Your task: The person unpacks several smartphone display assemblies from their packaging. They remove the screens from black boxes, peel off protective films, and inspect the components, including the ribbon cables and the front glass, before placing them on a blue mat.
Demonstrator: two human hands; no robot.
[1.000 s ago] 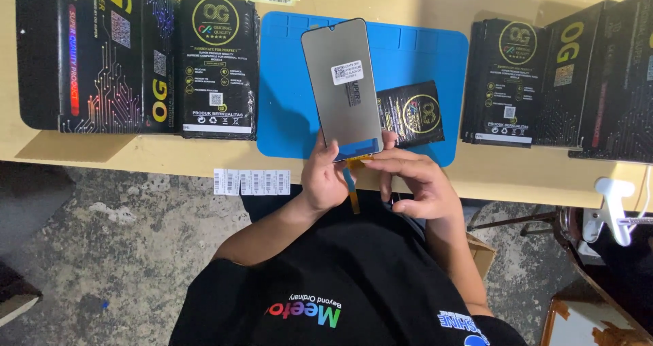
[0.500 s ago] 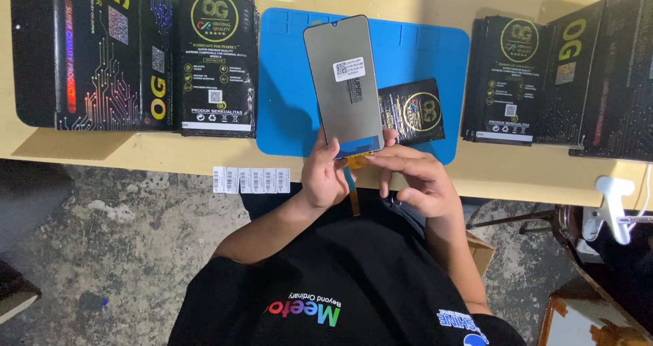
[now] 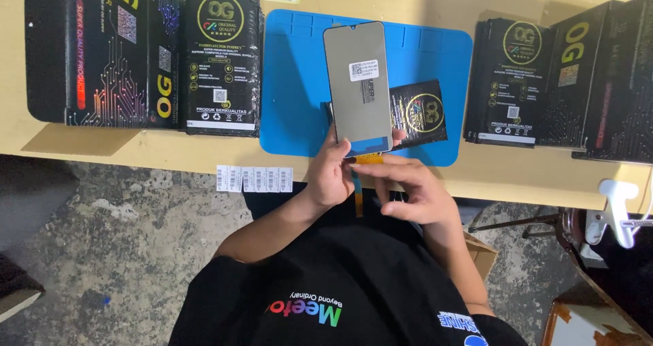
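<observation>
A grey phone display panel (image 3: 357,88), with a small white sticker on its back, is held upright over the blue work mat (image 3: 292,81). My left hand (image 3: 331,176) grips its lower edge. An orange flex cable (image 3: 358,183) hangs from the panel's bottom. My right hand (image 3: 411,196) lies just below the panel, its fingers pinched on that cable. A small black packet with a gold round logo (image 3: 420,111) lies on the mat behind the panel, partly hidden by it.
Black product boxes stand on the wooden table: a stack at the left (image 3: 143,54) and another at the right (image 3: 564,81). A strip of barcode labels (image 3: 255,179) hangs off the table's front edge. A white tool (image 3: 612,210) sits lower right, above the concrete floor (image 3: 122,251).
The panel stays held in my left hand and has hardly shifted. My right hand's fingers have closed in slightly on the orange flex cable under it.
</observation>
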